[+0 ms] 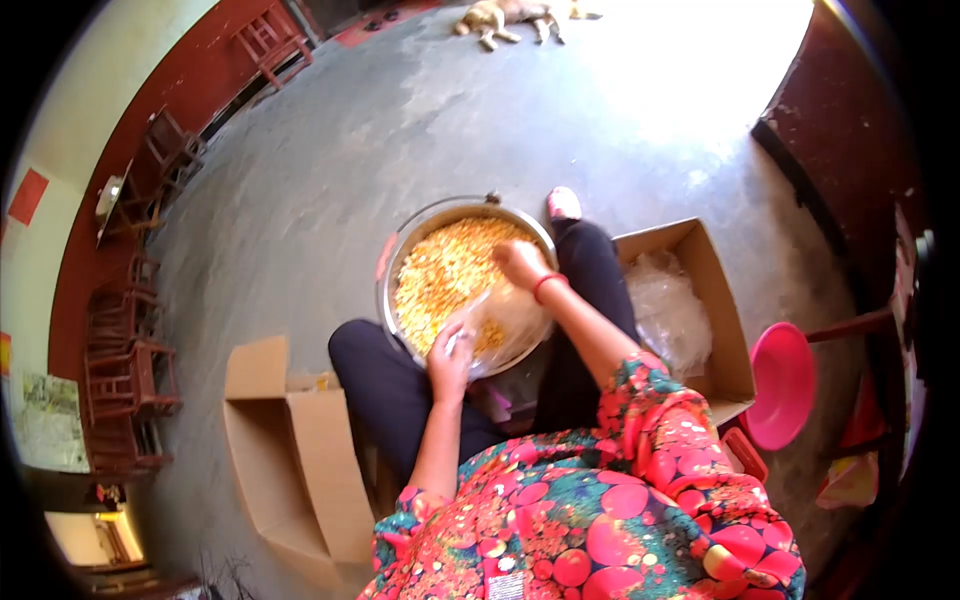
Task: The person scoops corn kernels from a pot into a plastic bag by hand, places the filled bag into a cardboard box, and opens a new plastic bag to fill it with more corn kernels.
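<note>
a thin clear plastic bag [512, 318] is held at its near edge by the left hand [448, 362], with the fingers closed on the film. the bag is spread over yellow-orange kernels [445, 265] in a wide metal bucket [528, 222] set between the legs. the right hand [522, 264] is lowered over the kernels, fingers curled – whether anything is gripped cannot be told. more clear plastic [668, 310] is kept in a cardboard box [730, 335] at the right; another box [330, 470] is laid at the left. a pale printed patch [506, 586] is seen on the patterned shirt [590, 510] – its marks, like those on the wall poster [52, 422], cannot be read.
</note>
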`<state>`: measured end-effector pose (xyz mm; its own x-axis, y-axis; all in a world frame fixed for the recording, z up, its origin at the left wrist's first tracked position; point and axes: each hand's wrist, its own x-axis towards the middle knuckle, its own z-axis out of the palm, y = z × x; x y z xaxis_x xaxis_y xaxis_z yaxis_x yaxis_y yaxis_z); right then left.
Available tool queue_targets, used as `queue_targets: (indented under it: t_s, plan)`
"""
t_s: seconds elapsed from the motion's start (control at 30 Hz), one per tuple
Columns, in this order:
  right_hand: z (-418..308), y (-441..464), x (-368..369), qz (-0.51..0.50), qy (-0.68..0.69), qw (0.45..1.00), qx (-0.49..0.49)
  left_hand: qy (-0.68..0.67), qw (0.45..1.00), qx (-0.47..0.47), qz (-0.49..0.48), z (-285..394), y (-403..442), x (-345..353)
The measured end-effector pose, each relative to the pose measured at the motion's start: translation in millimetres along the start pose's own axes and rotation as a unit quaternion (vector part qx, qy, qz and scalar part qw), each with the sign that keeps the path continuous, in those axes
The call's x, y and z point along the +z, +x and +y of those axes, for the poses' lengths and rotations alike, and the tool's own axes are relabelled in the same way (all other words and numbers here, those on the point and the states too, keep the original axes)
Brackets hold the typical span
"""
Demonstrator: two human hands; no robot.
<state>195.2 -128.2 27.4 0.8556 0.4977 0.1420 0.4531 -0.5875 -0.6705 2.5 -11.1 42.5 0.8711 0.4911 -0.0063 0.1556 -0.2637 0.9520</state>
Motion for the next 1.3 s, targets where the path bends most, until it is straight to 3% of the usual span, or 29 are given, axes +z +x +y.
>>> queue_targets:
  t_s: [0.03,0.07,0.1,0.17,0.2,0.23,0.27,0.33,0.4,0.47,0.5,0.53,0.57,0.6,0.7,0.8,0.87,0.93,1.0,1.07,1.17,1.27,1.3]
  plan:
    - [20.9,3.9,19.1,-0.014,-0.115,0.993,0.039,-0.018,1.000,-0.020,0.003,4.4,-2.1,-0.5]
    - [43.6,4.3,45.0,-0.015,-0.355,0.934,-0.034,-0.040,0.998,-0.040,-0.002,8.9,-3.9,-0.6]
    - [44.3,-1.7,45.0,-0.024,-0.313,0.949,-0.010,-0.030,0.999,-0.025,0.006,17.1,-5.2,0.7]
    - [44.8,-15.7,67.7,-0.046,-0.370,0.923,-0.092,-0.013,1.000,0.005,-0.004,5.4,-0.2,3.3]
    - [31.0,-18.8,71.9,-0.121,-0.314,0.941,0.033,-0.023,1.000,0.010,-0.012,14.1,-1.9,4.1]
    - [32.1,-22.7,77.6,-0.125,-0.265,0.956,0.018,-0.047,0.998,0.022,-0.020,4.5,1.1,4.9]
    - [10.2,-27.4,54.8,-0.143,-0.208,0.964,0.086,-0.063,0.997,0.010,-0.030,-0.3,2.3,5.0]
    - [5.6,-30.0,46.1,-0.169,-0.174,0.966,0.088,-0.084,0.994,-0.050,-0.049,-5.5,3.5,2.5]
    - [3.3,-28.7,45.6,-0.155,-0.175,0.966,0.108,-0.090,0.995,-0.028,-0.044,-3.1,2.9,5.9]
    - [8.7,-24.6,43.3,-0.117,-0.153,0.979,0.060,-0.097,0.995,-0.009,-0.030,5.1,2.6,7.7]
    - [6.6,-24.4,37.4,-0.089,0.038,0.982,0.160,-0.093,0.995,-0.019,-0.031,11.8,0.3,7.4]
    - [3.6,-22.9,30.0,-0.059,0.229,0.939,0.251,-0.088,0.995,-0.031,-0.031,14.4,-0.5,7.1]
    - [6.2,-16.0,26.8,-0.104,0.339,0.882,0.310,-0.094,0.994,-0.049,-0.039,7.8,1.0,5.3]
    - [1.8,-13.7,18.7,-0.103,0.339,0.882,0.309,-0.094,0.994,-0.047,-0.040,4.6,1.5,4.9]
    - [-37.5,-21.1,-29.0,-0.107,0.567,0.779,0.246,-0.096,0.994,-0.042,-0.041,-4.4,5.1,6.0]
    - [-53.8,-25.3,-38.3,-0.176,0.520,0.822,0.149,-0.070,0.996,-0.034,-0.031,-19.9,10.1,7.2]
    - [-63.9,-32.4,-34.4,-0.258,0.463,0.836,0.143,-0.093,0.992,-0.064,-0.048,-32.7,14.2,5.8]
    - [-68.3,-43.5,-13.3,-0.260,0.336,0.902,0.069,-0.113,0.984,-0.123,-0.062,1.3,8.0,5.5]
    - [-77.2,-60.7,-9.9,-0.209,0.153,0.966,-0.023,-0.126,0.984,-0.108,-0.063,-5.0,10.7,6.3]
    - [-75.4,-64.0,10.2,-0.313,0.129,0.939,0.056,-0.140,0.984,-0.092,-0.061,-13.6,13.3,7.5]
    - [-82.5,-69.1,1.4,-0.274,-0.056,0.955,-0.094,-0.170,0.983,-0.064,-0.011,-32.9,18.7,10.4]
    - [-86.8,-63.6,-13.2,-0.236,-0.079,0.965,-0.083,-0.170,0.983,-0.062,-0.018,-27.3,17.6,10.8]
    - [-96.2,-60.8,-30.7,-0.206,-0.074,0.974,-0.065,-0.167,0.983,-0.065,-0.031,12.9,8.9,11.1]
